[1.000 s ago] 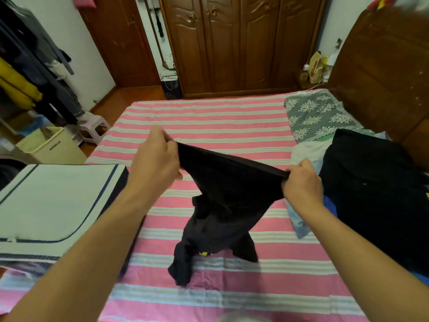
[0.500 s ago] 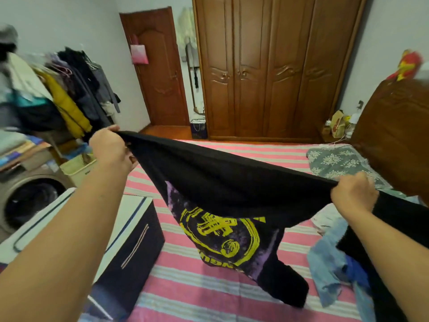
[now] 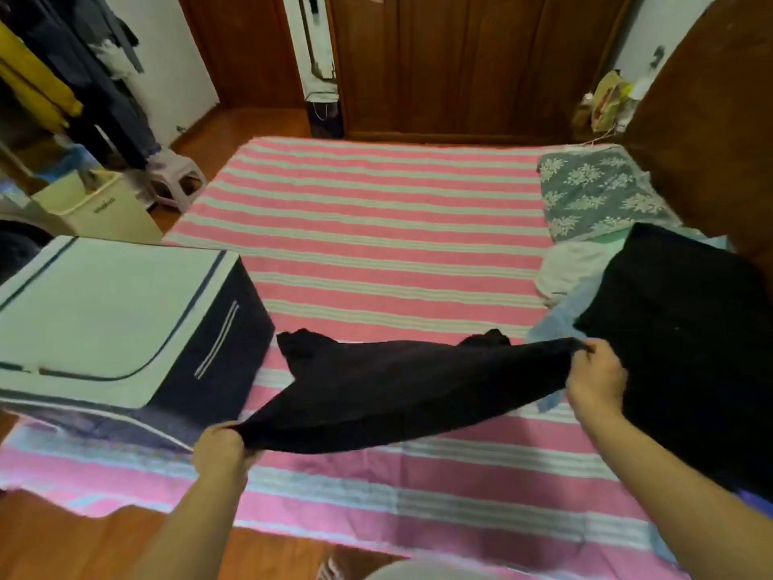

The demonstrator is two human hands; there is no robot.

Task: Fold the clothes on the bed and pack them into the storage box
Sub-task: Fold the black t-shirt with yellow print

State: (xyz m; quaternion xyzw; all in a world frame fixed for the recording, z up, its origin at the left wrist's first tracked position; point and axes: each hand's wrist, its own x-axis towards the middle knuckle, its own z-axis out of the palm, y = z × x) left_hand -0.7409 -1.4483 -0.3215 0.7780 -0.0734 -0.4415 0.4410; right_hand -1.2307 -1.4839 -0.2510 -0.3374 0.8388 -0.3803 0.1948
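A person stretches a black T-shirt [image 3: 397, 391] between both hands above the near edge of a bed [image 3: 376, 228] covered in a pink-and-white striped sheet. The left hand [image 3: 221, 450] is closed around one bunched end of the garment, low and close to the near edge; the right hand [image 3: 596, 378] pinches the other end, higher and toward the bed's right side. The shirt's far portion, with both sleeves, rests on the sheet.

A fabric storage box [image 3: 125, 324], white-topped with navy sides and its lid closed, sits on the bed's near left corner, just beside the shirt's left sleeve. Along the right edge lies a pile of unfolded clothes [image 3: 686, 341], black on top with light blue and white pieces beneath, touching a grey floral pillow [image 3: 598, 198] at the far right corner. A dark wooden wardrobe [image 3: 460, 60] stands beyond the bed's far edge.
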